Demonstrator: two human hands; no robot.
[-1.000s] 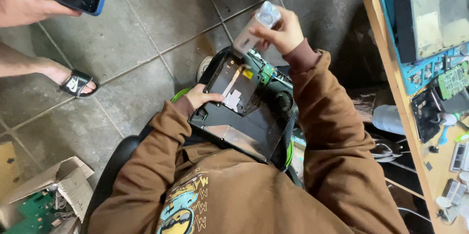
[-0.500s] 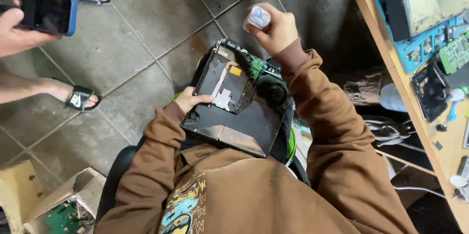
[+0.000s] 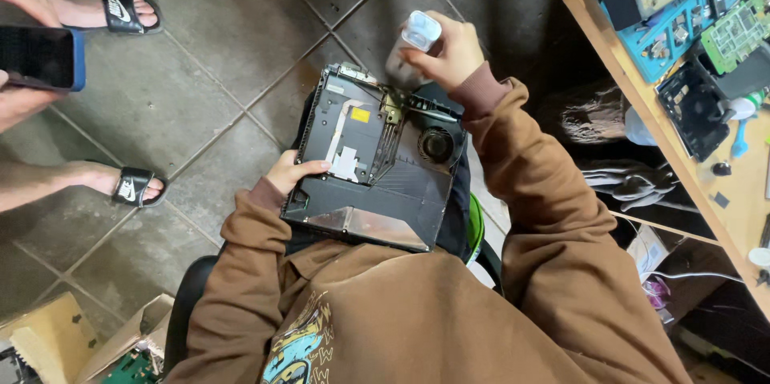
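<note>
The opened black console [image 3: 377,167] lay across the person's lap, its cover off so that a dark metal shield, a yellow sticker, a pale flat cable and a round fan [image 3: 437,144] near the far right corner showed. The left hand [image 3: 295,173] gripped the console's left edge, thumb laid over the top, and held it level. The right hand [image 3: 449,53] was clenched around a small translucent brush handle [image 3: 419,32], and the dark bristles [image 3: 401,71] below it touched or nearly touched the far edge of the console beside the fan; exact contact could not be made out. By the look of it, the step in hand was brushing dust from the exposed inside, and it seemed only partly done, since most of the shield lay away from the bristles. The next move would call for short light strokes toward the fan and a firm hold from the left hand, keeping the bristles off the flat cable. Beyond the lap lay the grey tiled floor [image 3: 200,71], where another person's sandalled foot [image 3: 120,185] stood and another hand held a dark phone [image 3: 38,57]. To the right ran a wooden table [image 3: 634,87] with a blue mat and a green circuit board [image 3: 742,27].
</note>
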